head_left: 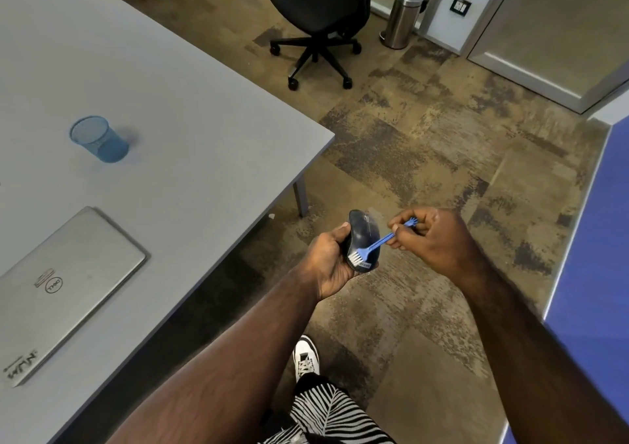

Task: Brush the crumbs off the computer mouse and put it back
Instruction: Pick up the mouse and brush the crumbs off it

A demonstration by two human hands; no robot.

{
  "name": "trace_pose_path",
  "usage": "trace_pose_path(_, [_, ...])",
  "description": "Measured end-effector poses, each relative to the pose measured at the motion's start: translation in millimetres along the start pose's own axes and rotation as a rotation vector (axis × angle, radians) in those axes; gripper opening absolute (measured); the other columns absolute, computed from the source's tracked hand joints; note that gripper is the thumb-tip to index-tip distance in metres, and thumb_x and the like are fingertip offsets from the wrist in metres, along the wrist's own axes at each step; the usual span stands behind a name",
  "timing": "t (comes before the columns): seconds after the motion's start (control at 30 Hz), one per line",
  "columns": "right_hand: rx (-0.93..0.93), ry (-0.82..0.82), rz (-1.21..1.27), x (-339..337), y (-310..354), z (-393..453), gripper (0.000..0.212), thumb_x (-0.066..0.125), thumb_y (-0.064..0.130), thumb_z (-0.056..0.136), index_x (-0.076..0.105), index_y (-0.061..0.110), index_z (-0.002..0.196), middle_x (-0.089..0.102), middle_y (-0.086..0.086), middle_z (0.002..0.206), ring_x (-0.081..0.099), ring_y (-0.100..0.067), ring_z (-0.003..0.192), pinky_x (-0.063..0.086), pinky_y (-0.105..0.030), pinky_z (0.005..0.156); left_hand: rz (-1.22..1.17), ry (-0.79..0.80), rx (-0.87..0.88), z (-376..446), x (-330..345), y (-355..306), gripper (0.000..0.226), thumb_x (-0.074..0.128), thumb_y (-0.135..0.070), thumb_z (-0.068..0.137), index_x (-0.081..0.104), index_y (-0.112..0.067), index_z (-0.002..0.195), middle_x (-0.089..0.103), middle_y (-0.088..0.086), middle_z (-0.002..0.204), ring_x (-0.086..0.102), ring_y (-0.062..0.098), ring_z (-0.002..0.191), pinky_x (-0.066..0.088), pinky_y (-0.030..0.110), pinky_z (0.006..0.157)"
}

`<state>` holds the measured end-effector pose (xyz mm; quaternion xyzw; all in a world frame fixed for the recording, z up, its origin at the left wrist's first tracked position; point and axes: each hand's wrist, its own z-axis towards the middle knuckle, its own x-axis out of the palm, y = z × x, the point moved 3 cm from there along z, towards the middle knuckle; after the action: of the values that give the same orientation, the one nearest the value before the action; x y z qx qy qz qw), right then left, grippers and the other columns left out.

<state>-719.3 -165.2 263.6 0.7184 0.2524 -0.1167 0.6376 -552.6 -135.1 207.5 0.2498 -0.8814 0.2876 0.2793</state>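
Head view: the person stands just off the right edge of the grey surface (pixel 190 110), holding the work out over the carpeted floor (pixel 425 157). The left hand (pixel 328 261) has its grip closed around the dark computer mouse (pixel 362 236), cradling it from the left and from beneath with the buttons and scroll wheel facing up. The right hand (pixel 439 236) pinches the far end of a small blue brush (pixel 374 244) between thumb and fingertips; the white bristles touch the near end of the mouse, by its label.

The step in hand is the brushing itself. To do it well, I would keep the mouse over the floor as it is now, so whatever comes off falls clear of the surface and of the closed laptop (pixel 64 283) at near left. Short, light strokes running outward off the mouse's edge should carry crumbs away rather than push them about. The seams around the wheel and between the buttons likely trap the most, so the bristle tips should be worked along those lines. Tilting the mouse a little downward would help debris drop. No crumbs can be made out at this size.

The left grip should stay firm but low on the sides, leaving the top free for the brush. The blue mesh cup (pixel 98 139) stands far left, well apart.
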Motion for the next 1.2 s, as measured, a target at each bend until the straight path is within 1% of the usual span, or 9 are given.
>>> trace_pose_path(0.13, [-0.050, -0.197, -0.013, -10, 2, 0, 0.016, 0.070, 0.015, 0.088, 0.070, 0.032, 0.087, 0.076, 0.009, 0.072, 0.075, -0.003, 0.068, 0.062, -0.026, 0.062, -0.004, -0.004, -0.009, 0, -3, 0, 0.039, 0.028, -0.030, 0.103, 0.057, -0.007, 0.115, 0.060, 0.016, 0.104, 0.059, 0.028, 0.085, 0.049, 0.044, 0.082])
trace_pose_path(0.27, [-0.109, -0.068, -0.075, -4, 3, -4, 0.016, 0.071, 0.024, 0.083, 0.070, 0.040, 0.081, 0.076, 0.013, 0.072, 0.075, -0.011, 0.064, 0.060, -0.024, 0.052, -0.003, 0.003, -0.019, 1, -5, 1, 0.045, 0.026, -0.032, 0.104, 0.052, -0.004, 0.127, 0.060, 0.016, 0.108, 0.060, 0.027, 0.086, 0.050, 0.044, 0.082])
trace_pose_path(0.47, [-0.019, -0.380, -0.114, -22, -10, 7, 0.014, 0.064, 0.029, 0.090, 0.072, 0.026, 0.101, 0.071, 0.017, 0.072, 0.075, -0.001, 0.070, 0.062, -0.027, 0.062, -0.042, 0.037, -0.038, 0, -5, 0, 0.046, 0.028, -0.032, 0.103, 0.051, -0.004, 0.130, 0.060, 0.018, 0.112, 0.061, 0.031, 0.091, 0.052, 0.044, 0.081])
trace_pose_path(0.63, [-0.088, -0.259, -0.050, -19, -3, 1, 0.012, 0.061, 0.044, 0.082, 0.070, 0.043, 0.089, 0.074, 0.018, 0.076, 0.074, 0.002, 0.072, 0.060, -0.020, 0.062, -0.043, 0.050, -0.036, 2, -7, 1, 0.045, 0.027, -0.033, 0.103, 0.056, -0.006, 0.122, 0.063, 0.017, 0.111, 0.062, 0.031, 0.092, 0.053, 0.044, 0.079])
trace_pose_path(0.73, [-0.085, -0.302, -0.125, -25, -5, 2, 0.016, 0.063, 0.036, 0.088, 0.071, 0.032, 0.102, 0.071, 0.020, 0.076, 0.073, 0.005, 0.074, 0.063, -0.030, 0.066, -0.046, 0.044, -0.044, 1, -8, 3, 0.043, 0.027, -0.033, 0.103, 0.057, -0.006, 0.118, 0.063, 0.018, 0.110, 0.063, 0.033, 0.091, 0.054, 0.045, 0.078])
trace_pose_path(0.87, [-0.126, -0.119, -0.080, -23, -3, 1, 0.012, 0.063, 0.041, 0.086, 0.071, 0.037, 0.094, 0.077, 0.009, 0.078, 0.076, -0.004, 0.076, 0.063, -0.039, 0.071, -0.036, 0.045, -0.042, 1, -8, 2, 0.047, 0.025, -0.034, 0.103, 0.057, -0.003, 0.118, 0.064, 0.020, 0.108, 0.064, 0.033, 0.090, 0.052, 0.044, 0.081])
trace_pose_path(0.93, [-0.114, -0.117, -0.115, -27, -4, 3, 0.008, 0.064, 0.033, 0.089, 0.068, 0.040, 0.091, 0.076, 0.010, 0.077, 0.075, -0.002, 0.075, 0.064, -0.040, 0.071, -0.032, 0.045, -0.046, 0, -9, 2, 0.046, 0.026, -0.033, 0.103, 0.056, -0.003, 0.120, 0.063, 0.021, 0.108, 0.063, 0.033, 0.090, 0.051, 0.045, 0.082])
trace_pose_path(1.03, [-0.095, -0.155, -0.195, -32, -7, 5, 0.022, 0.064, 0.016, 0.093, 0.067, 0.038, 0.091, 0.074, 0.014, 0.074, 0.074, 0.003, 0.074, 0.064, -0.038, 0.072, -0.043, 0.041, -0.047, -2, -10, 2, 0.045, 0.027, -0.032, 0.103, 0.056, -0.003, 0.120, 0.063, 0.021, 0.108, 0.063, 0.034, 0.088, 0.053, 0.045, 0.079])
trace_pose_path(1.2, [-0.149, 0.016, -0.100, -27, 2, -5, 0.040, 0.066, 0.005, 0.091, 0.071, 0.043, 0.081, 0.077, 0.012, 0.076, 0.076, -0.004, 0.073, 0.062, -0.027, 0.070, -0.110, 0.038, -0.024, -1, -10, -1, 0.045, 0.027, -0.032, 0.103, 0.055, -0.003, 0.121, 0.059, 0.021, 0.123, 0.062, 0.034, 0.092, 0.052, 0.046, 0.081])
